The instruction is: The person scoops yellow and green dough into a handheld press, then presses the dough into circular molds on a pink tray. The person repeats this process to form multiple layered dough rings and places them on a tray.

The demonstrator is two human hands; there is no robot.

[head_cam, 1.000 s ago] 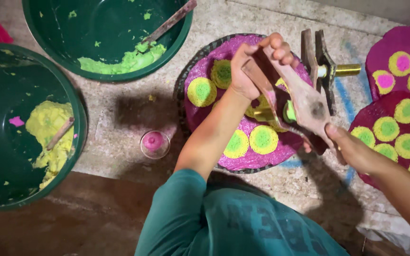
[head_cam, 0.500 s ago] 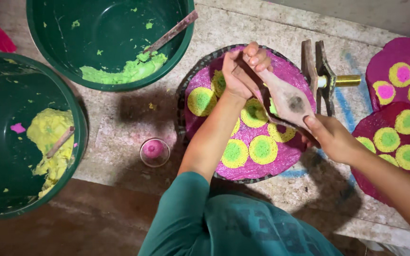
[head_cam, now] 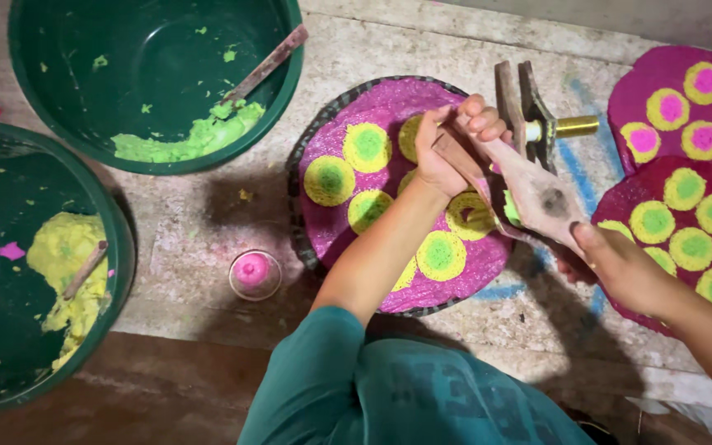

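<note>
The wooden press [head_cam: 529, 194] sits in the middle right of the frame, held in both hands over the pink mat [head_cam: 389, 111]. The left hand [head_cam: 447, 152] wraps tight around its upper end, fingers clenched on the wood. The right hand [head_cam: 620, 268] grips the lower end from below, thumb on top, fingers curled under it. Two hands likely keep the press steady and tilted, so the dough drops where it should. A bit of green dough [head_cam: 511, 210] shows under the press, near a yellow ring [head_cam: 470, 216] on the mat. Yellow and green rounds [head_cam: 330, 180] lie in a loose circle on the mat, set apart, maybe so they do not stick. A second wooden tool [head_cam: 529, 115] with a brass tip lies just above the hands. More mats [head_cam: 669, 82] with rounds lie at the right edge. A small pink cup [head_cam: 255, 274] stands at lower left of the mat. A green tub [head_cam: 154, 78] with green dough and a stick is at upper left, and another tub [head_cam: 35, 272] with yellow dough is at far left, close for easy reach. Since half a second ago, the press has come lower and flatter over the mat, and the right hand has dropped toward the lower right. The left hand stays on the upper end.
</note>
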